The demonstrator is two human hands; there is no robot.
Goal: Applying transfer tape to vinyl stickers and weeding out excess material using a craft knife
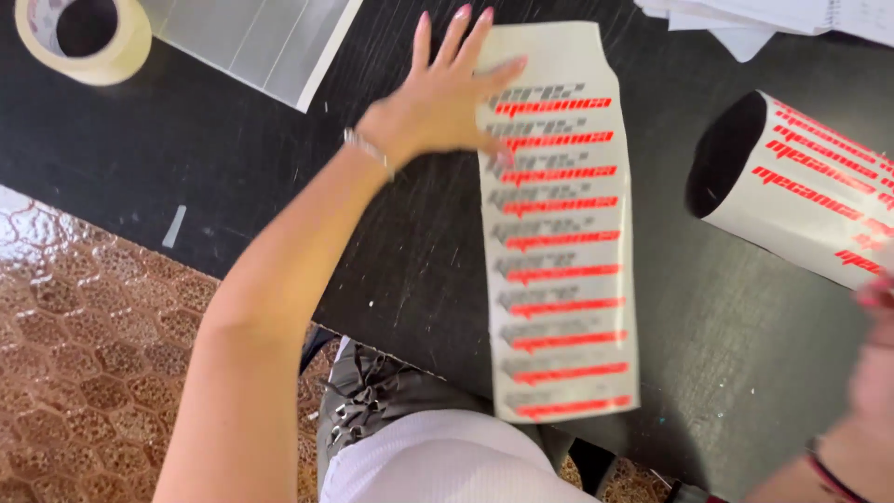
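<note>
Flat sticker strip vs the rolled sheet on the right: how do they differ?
The sticker strip lies flat on the black table; the rolled sheet is curled into a tube with a dark open end. The left hand presses on the strip's upper part; the right hand is beside the roll, contact unclear. The whole strip is visible; the roll runs out of view. Both are pale backing with rows of red lettering.

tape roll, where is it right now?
Head view, top-left corner: the tape roll lies flat on the black table, left of the grey sheet, away from both hands.

Left hand flat on sticker sheet
Fingers spread over its top-left edge; black surface, tape roll, sticker roll nearby.
</note>
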